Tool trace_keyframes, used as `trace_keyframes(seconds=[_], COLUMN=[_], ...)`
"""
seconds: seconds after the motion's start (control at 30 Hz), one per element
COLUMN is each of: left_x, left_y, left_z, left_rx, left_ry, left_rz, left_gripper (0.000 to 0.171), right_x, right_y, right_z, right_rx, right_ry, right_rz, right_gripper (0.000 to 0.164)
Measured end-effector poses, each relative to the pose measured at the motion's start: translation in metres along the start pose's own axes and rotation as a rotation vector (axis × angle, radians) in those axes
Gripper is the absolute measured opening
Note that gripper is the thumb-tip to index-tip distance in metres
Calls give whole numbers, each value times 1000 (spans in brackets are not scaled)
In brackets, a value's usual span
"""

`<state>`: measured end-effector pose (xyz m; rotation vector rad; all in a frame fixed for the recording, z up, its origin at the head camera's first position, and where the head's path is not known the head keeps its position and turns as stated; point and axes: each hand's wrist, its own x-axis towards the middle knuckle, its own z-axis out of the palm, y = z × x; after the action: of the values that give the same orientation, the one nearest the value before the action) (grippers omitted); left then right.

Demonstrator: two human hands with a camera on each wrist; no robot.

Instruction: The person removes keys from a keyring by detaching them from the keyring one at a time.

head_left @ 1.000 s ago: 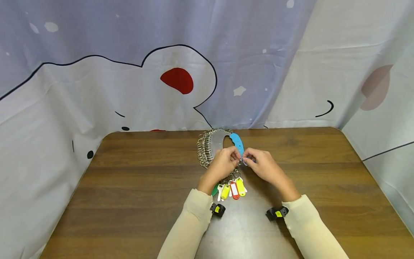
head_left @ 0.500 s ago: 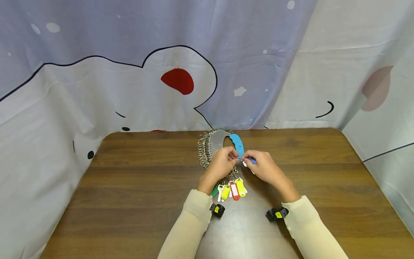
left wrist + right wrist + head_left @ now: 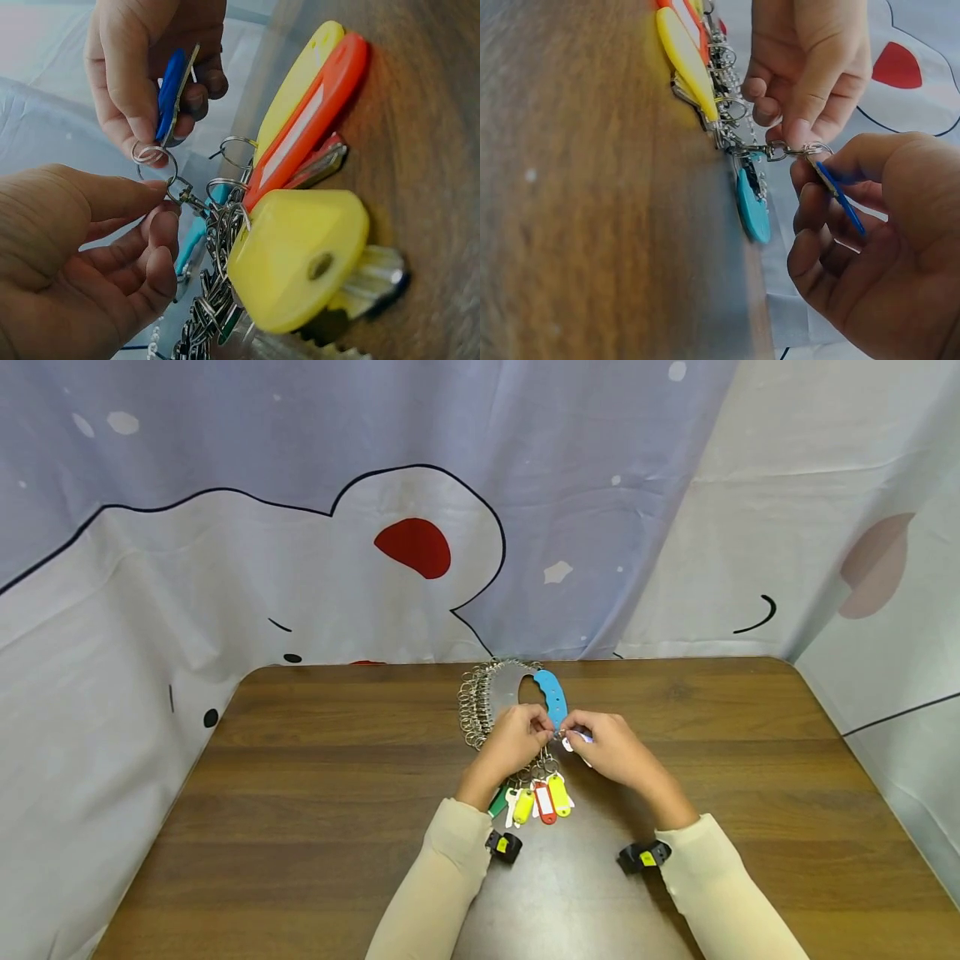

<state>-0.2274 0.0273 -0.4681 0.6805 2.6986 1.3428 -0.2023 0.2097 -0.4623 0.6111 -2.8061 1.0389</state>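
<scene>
A metal key ring (image 3: 175, 166) with a blue key tag (image 3: 172, 86) and a key (image 3: 185, 90) hangs between my two hands. My left hand (image 3: 516, 739) pinches the ring beside a small swivel clasp (image 3: 775, 151), between thumb and forefinger. Opposite it, my right hand (image 3: 611, 745) pinches the ring's tag end, the blue tag lying along its fingers. The clasp joins a bunch of metal clasps and rings at a grey crescent plate (image 3: 503, 685) with a light blue handle (image 3: 552, 693). In the head view my fingers hide most of the ring.
Below the plate lie a red tag (image 3: 544, 803), yellow tags (image 3: 558, 794), a green tag (image 3: 498, 802) and keys on the brown wooden table (image 3: 337, 827). Several rings (image 3: 472, 710) fringe the plate's left side. A printed curtain (image 3: 300, 568) hangs behind the table.
Both hands stay almost in place by the handle's lower end. The blue tag has turned slightly in my right fingers, and its white part now shows below them.
</scene>
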Motion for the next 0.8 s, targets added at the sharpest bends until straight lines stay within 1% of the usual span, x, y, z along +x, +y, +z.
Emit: trace_keyframes(seconds=[0.17, 0.27, 0.57, 0.8], left_x=[0, -1, -2, -1], left_y=[2, 4, 4, 4], left_z=[0, 0, 0, 1], left_rx=[47, 57, 63, 64], left_ry=[17, 23, 37, 75], left_rz=[39, 53, 71, 74], left_gripper=[6, 7, 8, 8], right_x=[0, 1, 0, 1], right_y=[-2, -2, -2, 0], right_z=[1, 1, 1, 2], right_rx=[-5, -1, 10, 18], right_ry=[3, 8, 0, 5], right_rz=[-10, -16, -23, -34], right_gripper=[10, 10, 11, 13])
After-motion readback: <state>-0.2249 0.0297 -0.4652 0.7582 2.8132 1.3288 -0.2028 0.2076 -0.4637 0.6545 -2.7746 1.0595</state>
